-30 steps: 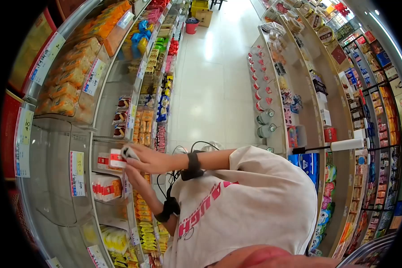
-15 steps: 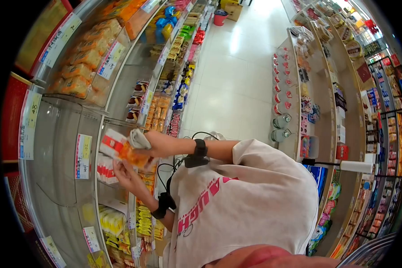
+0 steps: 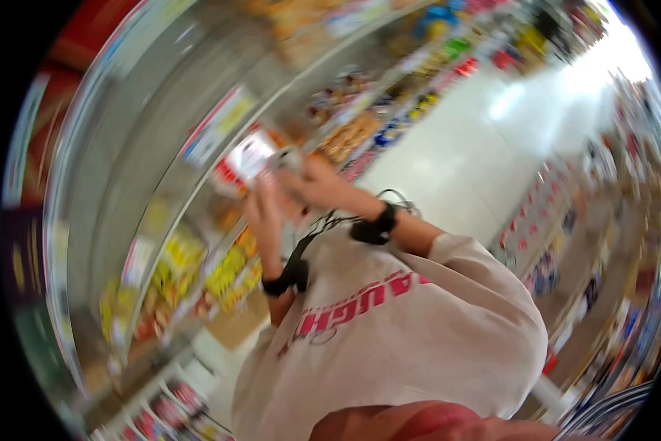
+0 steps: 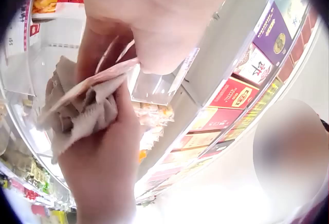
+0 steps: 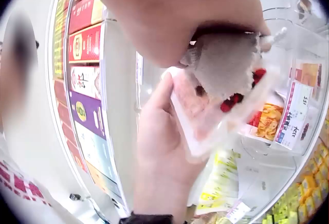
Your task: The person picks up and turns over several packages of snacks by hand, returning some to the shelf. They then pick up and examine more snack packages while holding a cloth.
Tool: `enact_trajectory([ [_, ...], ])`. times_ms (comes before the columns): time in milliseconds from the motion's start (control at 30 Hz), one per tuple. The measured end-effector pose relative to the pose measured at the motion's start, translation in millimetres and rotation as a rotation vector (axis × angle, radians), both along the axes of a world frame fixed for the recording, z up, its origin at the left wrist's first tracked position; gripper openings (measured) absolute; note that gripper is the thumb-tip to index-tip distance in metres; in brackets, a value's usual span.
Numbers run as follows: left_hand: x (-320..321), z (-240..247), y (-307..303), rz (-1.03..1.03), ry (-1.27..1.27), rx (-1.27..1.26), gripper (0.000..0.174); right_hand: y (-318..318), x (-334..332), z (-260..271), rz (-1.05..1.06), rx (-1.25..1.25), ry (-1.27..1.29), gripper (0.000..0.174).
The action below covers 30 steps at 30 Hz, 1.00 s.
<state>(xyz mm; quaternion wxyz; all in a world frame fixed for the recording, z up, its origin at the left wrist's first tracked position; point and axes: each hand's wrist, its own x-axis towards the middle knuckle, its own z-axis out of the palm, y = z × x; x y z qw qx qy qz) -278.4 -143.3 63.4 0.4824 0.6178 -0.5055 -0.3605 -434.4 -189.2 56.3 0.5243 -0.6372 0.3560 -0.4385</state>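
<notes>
A white packet with red print (image 3: 248, 158) is held in front of the shelf. My left hand (image 3: 266, 217) grips its lower edge; in the right wrist view that hand (image 5: 164, 136) has its thumb along the packet (image 5: 193, 124). My right hand (image 3: 319, 184) holds a crumpled grey cloth (image 3: 288, 158) against the packet. From the left wrist, the cloth (image 4: 87, 113) bunches in the right hand (image 4: 103, 167), beside the packet's thin edge, while the left hand (image 4: 154, 18) curls over it. The right fingertips are partly hidden by cloth.
Clear shelf bins with a price tag (image 3: 216, 125) run along the left. Yellow packets (image 3: 180, 253) lie lower down. Boxes, one purple (image 4: 272, 34), stand on a higher ledge. A pale aisle floor (image 3: 448, 158) separates this shelf from another on the right.
The head view has swung and blurred, so shelves appear tilted. The packet now shows a whiter face instead of its orange one, and the cloth has stayed in my right hand.
</notes>
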Motion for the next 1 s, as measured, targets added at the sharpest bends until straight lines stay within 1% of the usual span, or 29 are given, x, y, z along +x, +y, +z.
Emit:
enact_trajectory([
  [33,-0.5,1.9,0.0,0.041,0.07,0.031,0.043,-5.2,-2.2,-10.4,0.081,0.067,-0.08,0.034],
  [67,0.1,2.9,0.8,0.074,0.144,0.056,0.045,-2.5,-7.0,-0.4,0.158,0.206,-0.077,0.03],
  [100,-3.6,2.4,-1.0,0.119,0.116,-0.027,0.046,0.5,-12.0,7.6,0.225,0.349,-0.06,0.026],
  [133,-4.6,2.2,-4.4,0.144,0.083,-0.11,0.048,1.1,-10.1,4.2,0.244,0.349,-0.082,0.025],
  [167,-2.9,3.2,-3.0,0.169,0.088,-0.096,0.049,2.7,-6.9,1.3,0.247,0.352,-0.103,0.024],
  [233,-1.0,7.2,-8.5,0.173,0.119,-0.087,0.049,-0.2,-5.0,2.7,0.235,0.287,-0.038,0.023],
  [333,5.1,19.3,-3.1,0.136,0.175,-0.004,0.049,-0.2,-5.7,12.1,0.175,0.248,-0.005,0.022],
  [400,2.1,17.8,-2.4,0.152,0.2,-0.023,0.05,3.4,-2.9,12.9,0.111,0.213,-0.002,0.022],
  [500,3.6,12.2,-2.9,0.147,0.202,-0.048,0.049,4.2,-6.7,16.7,0.144,0.211,0.028,0.022],
  [633,4.3,13.3,2.6,0.134,0.164,-0.067,0.048,6.6,-12.3,19.6,0.177,0.169,0.003,0.021],
  [733,0.7,21.5,0.5,0.22,0.195,-0.147,0.048,10.4,-20.5,23.1,0.244,0.162,0.03,0.024],
  [800,-0.8,27.5,-0.6,0.212,0.182,-0.173,0.048,12.5,-23.8,23.1,0.278,0.125,0.042,0.025],
  [900,-0.3,26.8,-1.2,0.185,0.143,-0.193,0.047,12.5,-26.2,21.6,0.268,0.116,0.034,0.026],
  [1000,-0.3,22.5,-0.6,0.162,0.104,-0.168,0.046,9.1,-31.8,14.2,0.212,0.207,0.04,0.022],
])
